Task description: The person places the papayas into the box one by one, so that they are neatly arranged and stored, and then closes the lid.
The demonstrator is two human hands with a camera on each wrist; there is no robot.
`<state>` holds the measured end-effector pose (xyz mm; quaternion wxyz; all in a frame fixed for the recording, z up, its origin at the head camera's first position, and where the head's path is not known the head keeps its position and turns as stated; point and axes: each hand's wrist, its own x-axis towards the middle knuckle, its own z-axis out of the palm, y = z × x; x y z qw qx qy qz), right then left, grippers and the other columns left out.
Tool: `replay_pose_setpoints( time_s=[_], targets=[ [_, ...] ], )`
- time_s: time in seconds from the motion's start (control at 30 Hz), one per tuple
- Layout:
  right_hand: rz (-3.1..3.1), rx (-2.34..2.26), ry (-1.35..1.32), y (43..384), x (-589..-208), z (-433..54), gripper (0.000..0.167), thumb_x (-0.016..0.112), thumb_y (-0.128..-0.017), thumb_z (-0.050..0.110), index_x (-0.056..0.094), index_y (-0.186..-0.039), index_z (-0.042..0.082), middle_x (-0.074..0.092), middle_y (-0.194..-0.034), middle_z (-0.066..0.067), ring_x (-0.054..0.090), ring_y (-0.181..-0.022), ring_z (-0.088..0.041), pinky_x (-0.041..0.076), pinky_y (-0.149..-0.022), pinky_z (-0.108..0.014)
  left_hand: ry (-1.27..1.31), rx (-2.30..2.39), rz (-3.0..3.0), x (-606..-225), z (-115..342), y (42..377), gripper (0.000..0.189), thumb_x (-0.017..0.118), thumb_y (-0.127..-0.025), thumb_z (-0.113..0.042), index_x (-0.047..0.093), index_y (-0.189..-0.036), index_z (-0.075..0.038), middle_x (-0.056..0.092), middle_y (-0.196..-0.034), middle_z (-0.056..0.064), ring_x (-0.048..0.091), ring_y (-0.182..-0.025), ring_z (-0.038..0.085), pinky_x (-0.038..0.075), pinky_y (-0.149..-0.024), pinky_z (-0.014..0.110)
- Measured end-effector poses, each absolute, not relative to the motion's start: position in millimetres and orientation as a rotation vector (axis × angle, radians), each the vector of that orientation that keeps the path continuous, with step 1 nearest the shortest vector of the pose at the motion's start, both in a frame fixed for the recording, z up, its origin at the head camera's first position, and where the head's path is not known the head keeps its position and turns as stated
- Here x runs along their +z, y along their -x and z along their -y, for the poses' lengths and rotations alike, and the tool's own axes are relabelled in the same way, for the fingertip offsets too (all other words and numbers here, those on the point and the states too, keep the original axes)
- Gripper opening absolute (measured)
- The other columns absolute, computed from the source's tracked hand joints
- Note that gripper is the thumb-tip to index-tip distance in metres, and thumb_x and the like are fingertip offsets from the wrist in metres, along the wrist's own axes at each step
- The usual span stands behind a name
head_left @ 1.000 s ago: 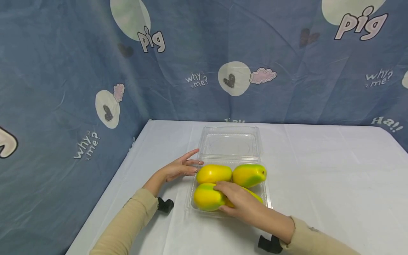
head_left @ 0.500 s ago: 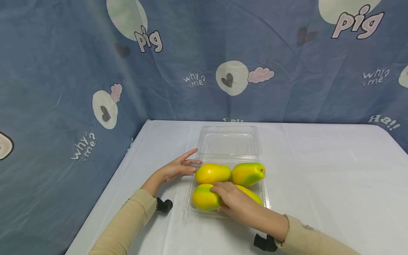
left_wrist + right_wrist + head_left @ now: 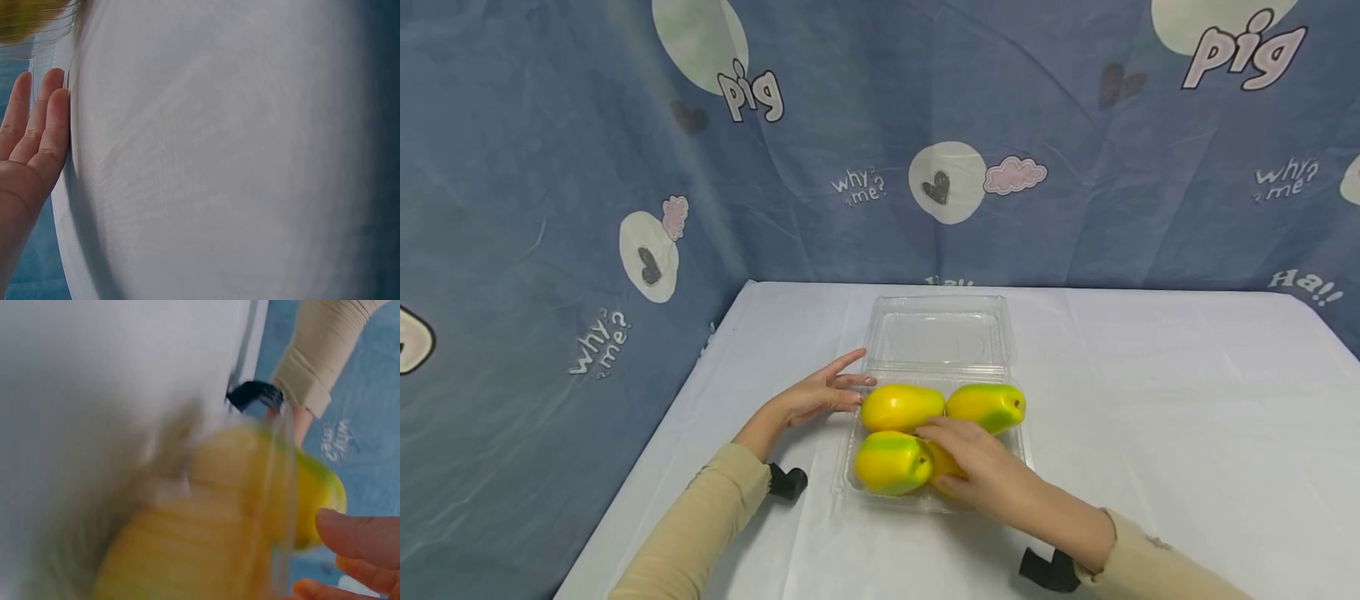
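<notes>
Several yellow-green papayas sit in a clear plastic clamshell box [image 3: 847, 483]. Two lie at the back, one left [image 3: 902, 407] and one right [image 3: 985, 406]. At front left is another papaya [image 3: 891, 462], its stem end toward the right. Much of the front right papaya [image 3: 943, 468] is hidden beneath my right hand [image 3: 981, 462], whose fingers spread loosely over it. In the right wrist view the thumb [image 3: 359, 537] and fingers stand apart, close to the fruit. My left hand [image 3: 816, 398] stays beside the box's left wall, fingers extended, fingertips right at the rim.
The box's lid [image 3: 942, 333] lies folded back, away from me. A white cloth [image 3: 1150, 417] covers the table. Blue printed curtain [image 3: 850, 100] hangs behind and at the left. A black wrist mount [image 3: 1048, 571] sits below the right sleeve.
My right hand has slid right, off the front left papaya and over the front right one. The front left papaya's stem end now shows. My left hand has kept its place.
</notes>
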<state>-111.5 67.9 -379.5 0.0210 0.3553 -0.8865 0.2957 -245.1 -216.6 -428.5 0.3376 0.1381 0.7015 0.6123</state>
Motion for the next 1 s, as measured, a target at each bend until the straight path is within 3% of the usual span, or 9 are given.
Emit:
replay_pose_setpoints(
  time_s=[0.23,0.53,0.77,1.0],
  targets=[
    [2.799,0.837,-0.993,109,-376,-97,0.049,0.074,-0.074,0.007,0.055,-0.119,0.003,0.06,-0.117,-0.01,0.056,-0.107,-0.026,0.046,-0.088,-0.041,-0.355,1.587,-1.843,-428,217,246,0.084,0.063,-0.085,-0.013,0.008,-0.148,-0.025,0.032,-0.144,0.02,0.036,-0.13,0.033,0.036,-0.101,0.046],
    [2.716,0.622,-1.141,106,-388,-113,0.042,0.077,-0.071,0.011,0.059,-0.108,0.004,0.058,-0.106,-0.009,0.059,-0.094,-0.02,0.051,-0.079,-0.031,-0.333,1.584,-1.85,-429,218,246,0.084,0.064,-0.085,-0.013,0.01,-0.148,-0.027,0.033,-0.144,0.019,0.037,-0.129,0.032,0.036,-0.101,0.046],
    [2.756,0.607,-1.148,109,-397,-118,0.051,0.076,-0.072,0.018,0.054,-0.117,0.004,0.058,-0.11,-0.01,0.06,-0.093,-0.021,0.052,-0.077,-0.032,-0.348,1.584,-1.85,-430,217,246,0.084,0.064,-0.085,-0.014,0.011,-0.148,-0.028,0.033,-0.144,0.019,0.037,-0.129,0.033,0.035,-0.101,0.046],
    [2.773,0.511,-1.171,112,-397,-118,0.051,0.074,-0.074,0.024,0.053,-0.117,0.007,0.059,-0.11,-0.009,0.062,-0.085,-0.019,0.053,-0.072,-0.033,-0.352,1.585,-1.85,-432,218,247,0.084,0.065,-0.084,-0.015,0.011,-0.148,-0.028,0.033,-0.144,0.019,0.037,-0.129,0.033,0.035,-0.101,0.046]
  ],
)
